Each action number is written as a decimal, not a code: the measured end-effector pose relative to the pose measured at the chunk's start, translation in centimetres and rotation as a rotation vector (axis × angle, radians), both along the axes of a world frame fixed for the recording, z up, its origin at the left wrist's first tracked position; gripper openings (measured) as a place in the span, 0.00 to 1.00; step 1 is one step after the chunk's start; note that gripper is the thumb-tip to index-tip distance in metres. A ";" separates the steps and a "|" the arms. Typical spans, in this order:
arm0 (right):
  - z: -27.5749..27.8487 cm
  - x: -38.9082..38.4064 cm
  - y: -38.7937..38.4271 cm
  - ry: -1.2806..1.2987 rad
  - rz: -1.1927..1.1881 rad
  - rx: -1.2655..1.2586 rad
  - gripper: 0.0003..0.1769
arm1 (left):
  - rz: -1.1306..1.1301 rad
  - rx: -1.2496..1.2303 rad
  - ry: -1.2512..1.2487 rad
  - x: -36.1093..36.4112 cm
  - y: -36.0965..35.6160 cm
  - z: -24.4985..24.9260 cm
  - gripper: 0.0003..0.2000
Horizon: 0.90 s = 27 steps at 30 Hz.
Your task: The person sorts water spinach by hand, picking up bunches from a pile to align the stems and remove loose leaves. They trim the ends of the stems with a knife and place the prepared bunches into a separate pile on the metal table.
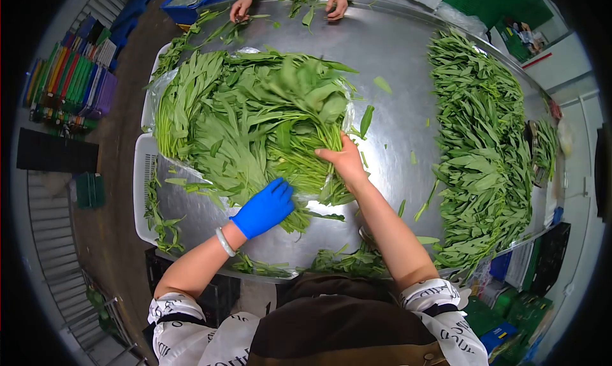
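A large heap of leafy green stems (pixel 236 124) lies on the metal table (pixel 395 117), partly over clear plastic. My left hand (pixel 264 208), in a blue glove, rests at the heap's near edge against the stems, its fingers bent and their tips partly hidden by the greens. My bare right hand (pixel 346 162) is wrapped round a bunch of stems (pixel 328 136) at the heap's right side, thumb pointing left; the leaves above it are blurred. What lies under the heap is mostly hidden.
A long row of greens (pixel 481 155) covers the table's right side. Across the table are a co-worker's two hands (pixel 241 6) near loose leaves. White baskets (pixel 141 194) stand at the left edge, a blue crate (pixel 197 1) beyond. Scraps lie along the near edge.
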State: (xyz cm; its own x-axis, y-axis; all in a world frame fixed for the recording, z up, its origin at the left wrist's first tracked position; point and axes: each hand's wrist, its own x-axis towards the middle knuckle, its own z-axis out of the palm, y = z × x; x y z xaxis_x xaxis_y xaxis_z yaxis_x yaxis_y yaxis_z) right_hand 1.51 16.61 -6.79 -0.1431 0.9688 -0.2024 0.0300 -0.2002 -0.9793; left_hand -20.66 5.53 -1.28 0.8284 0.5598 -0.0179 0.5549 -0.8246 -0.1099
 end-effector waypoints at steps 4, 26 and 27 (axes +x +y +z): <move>1.7 -1.7 -1.3 -0.582 0.071 0.413 0.32 | 0.024 0.028 0.072 0.3 -0.3 -1.9 0.08; 5.4 7.7 -0.7 1.305 -0.093 -0.667 0.10 | 0.241 -0.017 0.038 1.5 -1.9 2.4 0.12; 5.5 7.6 -0.7 1.309 -0.090 -0.672 0.11 | 0.259 -0.041 0.061 1.8 -2.3 3.3 0.13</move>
State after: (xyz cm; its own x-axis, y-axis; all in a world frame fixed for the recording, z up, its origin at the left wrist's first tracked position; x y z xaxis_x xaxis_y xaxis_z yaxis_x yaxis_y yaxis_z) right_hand 9.08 15.90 -1.29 -0.5203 0.7626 -0.3843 -0.8204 -0.5713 -0.0230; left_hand -18.85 3.19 2.03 0.6541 0.7509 -0.0906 0.7415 -0.6603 -0.1191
